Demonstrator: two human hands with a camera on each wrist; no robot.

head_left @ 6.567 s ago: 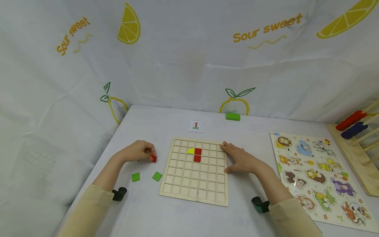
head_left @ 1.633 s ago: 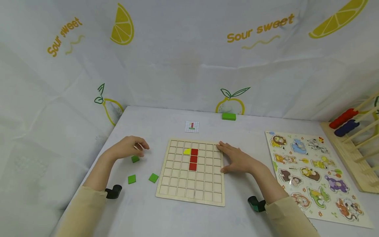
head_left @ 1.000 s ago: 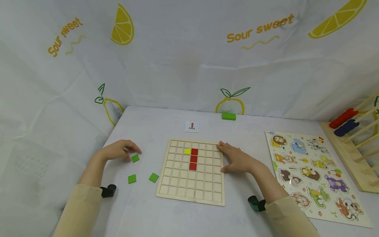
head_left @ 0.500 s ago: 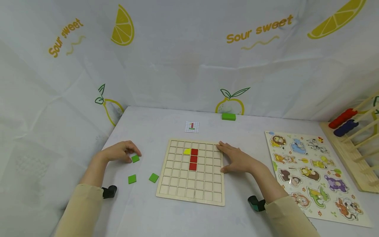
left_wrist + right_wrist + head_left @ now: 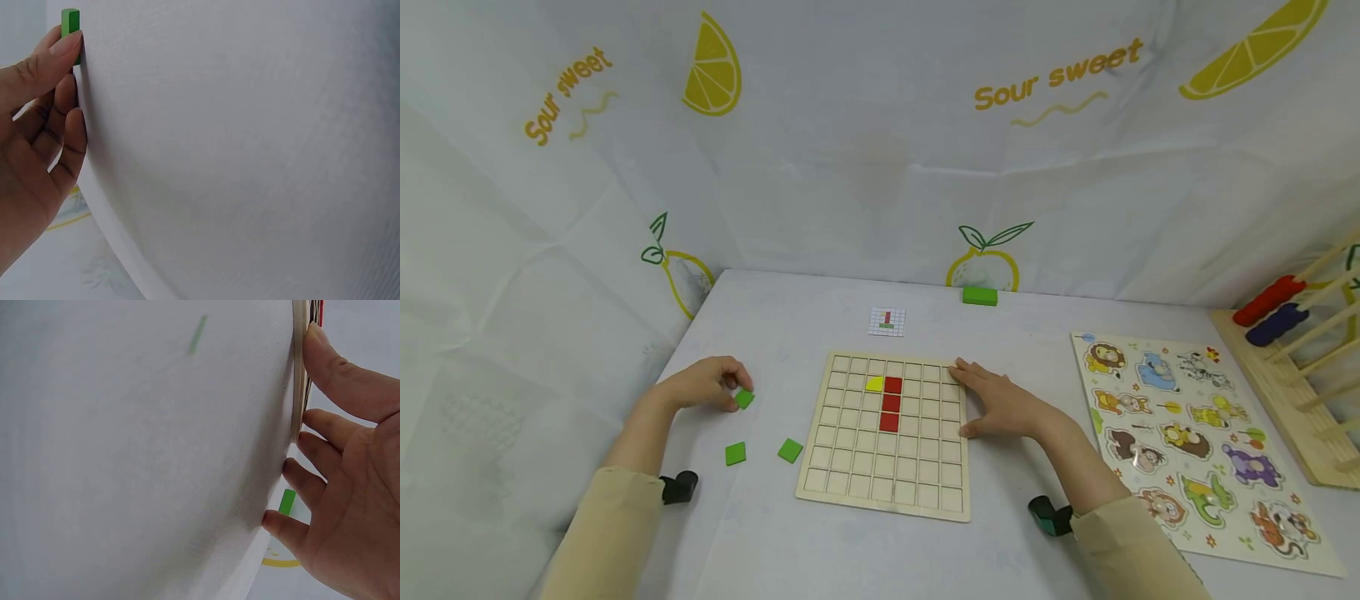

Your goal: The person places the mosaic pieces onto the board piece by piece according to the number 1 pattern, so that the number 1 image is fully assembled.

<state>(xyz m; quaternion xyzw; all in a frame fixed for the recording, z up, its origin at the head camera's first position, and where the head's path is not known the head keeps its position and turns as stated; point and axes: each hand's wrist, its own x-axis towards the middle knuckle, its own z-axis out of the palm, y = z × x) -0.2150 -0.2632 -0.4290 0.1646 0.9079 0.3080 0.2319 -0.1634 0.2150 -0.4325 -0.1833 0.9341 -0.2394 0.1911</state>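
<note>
My left hand [image 5: 706,383] pinches a green square tile [image 5: 744,398] between thumb and fingers, close to the tabletop; the left wrist view shows the same tile [image 5: 70,25] held edge-on. Two other green tiles, one nearer me [image 5: 735,453] and one by the board [image 5: 790,450], lie flat. The wooden grid board [image 5: 850,483] carries three red tiles [image 5: 891,403] in a column and a yellow quarter-round tile [image 5: 875,383] beside the top one. My right hand [image 5: 1002,404] rests on the board's right edge with fingers spread; its thumb touches the rim in the right wrist view.
Behind the board lies a small pattern card [image 5: 887,322], and a green block [image 5: 980,296] sits at the table's back edge. To the right are an animal picture puzzle [image 5: 1198,442] and a wooden bead frame [image 5: 1300,392].
The red tile earlier in my left hand now lies on the board below the other two. My left hand moved back left and lifted a green tile slightly. My right hand stays at the board.
</note>
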